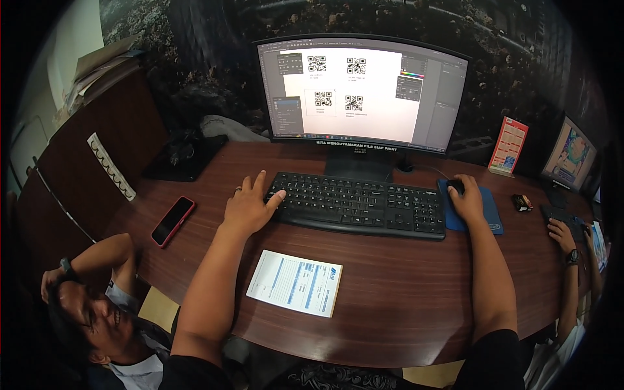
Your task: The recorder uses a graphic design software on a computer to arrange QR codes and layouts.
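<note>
Across brown wood-grain desk: red-cased black phone; left hand, fingers spread, thumb over left end of long black keyboard; curved black monitor before dark wall mural; right hand curled over black mouse on blue mat.

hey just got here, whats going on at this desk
A person sits at a desk computer, right hand over a black mouse on a blue pad, left hand spread at the left end of the black keyboard. The monitor shows four square codes on a white page. A printed form and a phone lie untouched nearby. Other people are on both sides.
</note>
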`<state>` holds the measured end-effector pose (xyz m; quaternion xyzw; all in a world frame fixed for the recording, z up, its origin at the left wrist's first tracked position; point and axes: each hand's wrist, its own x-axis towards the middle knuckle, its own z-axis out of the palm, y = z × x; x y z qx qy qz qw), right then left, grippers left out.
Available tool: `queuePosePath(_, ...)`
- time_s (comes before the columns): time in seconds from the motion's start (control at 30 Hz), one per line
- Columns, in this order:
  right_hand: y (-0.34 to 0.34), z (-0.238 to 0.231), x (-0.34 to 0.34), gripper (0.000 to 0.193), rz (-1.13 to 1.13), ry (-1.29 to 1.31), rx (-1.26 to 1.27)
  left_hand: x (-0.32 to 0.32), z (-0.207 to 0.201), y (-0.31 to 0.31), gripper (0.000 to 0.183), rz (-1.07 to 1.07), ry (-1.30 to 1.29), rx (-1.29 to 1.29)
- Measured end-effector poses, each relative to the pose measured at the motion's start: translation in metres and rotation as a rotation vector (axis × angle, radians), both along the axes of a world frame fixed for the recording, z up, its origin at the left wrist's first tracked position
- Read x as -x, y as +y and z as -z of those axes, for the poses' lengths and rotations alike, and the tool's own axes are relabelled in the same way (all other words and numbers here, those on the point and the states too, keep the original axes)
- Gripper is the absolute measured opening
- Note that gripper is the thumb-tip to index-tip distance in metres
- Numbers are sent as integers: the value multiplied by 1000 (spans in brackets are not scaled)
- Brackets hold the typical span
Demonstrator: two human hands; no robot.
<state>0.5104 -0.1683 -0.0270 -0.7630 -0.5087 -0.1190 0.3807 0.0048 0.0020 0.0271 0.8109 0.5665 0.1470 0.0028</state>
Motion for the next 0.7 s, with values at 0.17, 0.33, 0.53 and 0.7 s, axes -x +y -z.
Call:
queuePosePath(0.17, 0, 0, -4, 36, 18, 0, 25, 6, 3, 9, 91, -3, 13, 143)
queuePosePath(0.33, -1, 1, -2, 37, 10, -15, 1, 8, 2, 8, 94, 18, -7, 215)
queuePosePath(0.53, -1, 4, -4, 36, 12, -36, 2, 6, 3, 6, 107, 77, 41, 238)
queuePosePath(0.7, -2, 2, -2, 34, 36, -41, 6, 7, 2, 7, 112, 92, 56, 238)
